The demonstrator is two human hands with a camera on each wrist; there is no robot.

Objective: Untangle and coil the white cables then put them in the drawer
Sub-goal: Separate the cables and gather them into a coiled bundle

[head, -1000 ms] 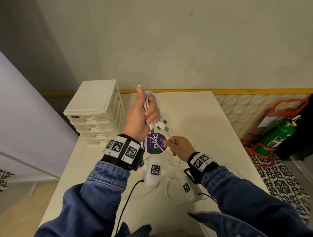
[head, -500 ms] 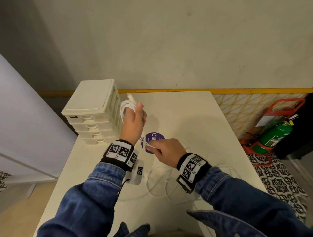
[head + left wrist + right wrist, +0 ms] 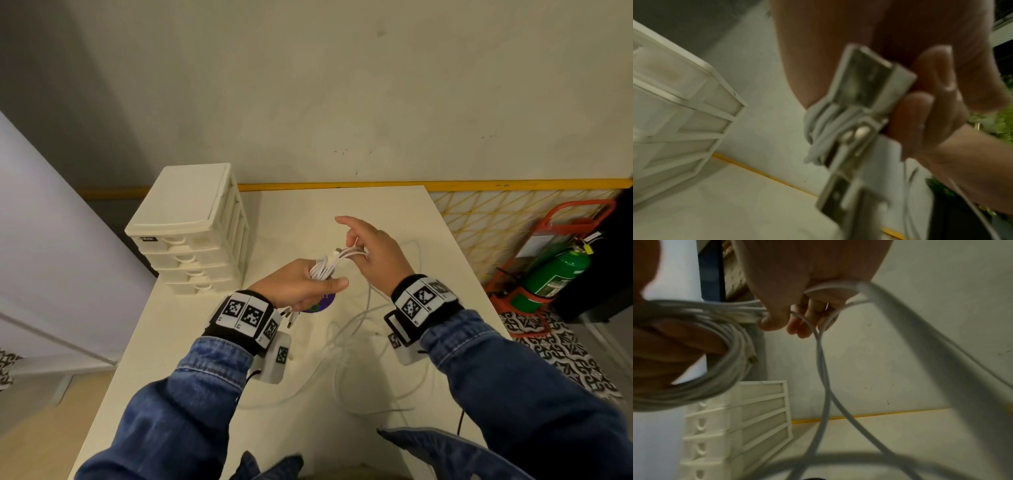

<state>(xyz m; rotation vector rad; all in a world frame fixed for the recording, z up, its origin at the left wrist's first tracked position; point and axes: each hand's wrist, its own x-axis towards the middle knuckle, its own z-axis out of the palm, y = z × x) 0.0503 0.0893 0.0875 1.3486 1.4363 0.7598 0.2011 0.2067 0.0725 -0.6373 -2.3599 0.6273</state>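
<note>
Coil [image 3: 325, 269] of white cable sits wound around the fingers of the left hand [image 3: 298, 286], held above the table [image 3: 394, 209] just right of the drawer unit [image 3: 191, 228]; the thumb clamps the turns, and plug ends [image 3: 863, 91] hang out of the bundle near the wrist. The right hand [image 3: 373, 255] feeds strands in, fingers curled round the cable where it meets the coil, index finger lifted clear. Loose cable [image 3: 359, 329] trails from there down to the tabletop in overlapping loops — the right wrist view shows two strands crossing just below the fingers. Likely trouble: those crossings ride up into the coil and lock in a twist, or a loop on the table snags and drags the turns off the left fingers. The dangling plugs could also catch a strand mid-wrap. All drawers appear shut, so stowing will need a free hand — the coil may spring loose if the grip slackens then.
</note>
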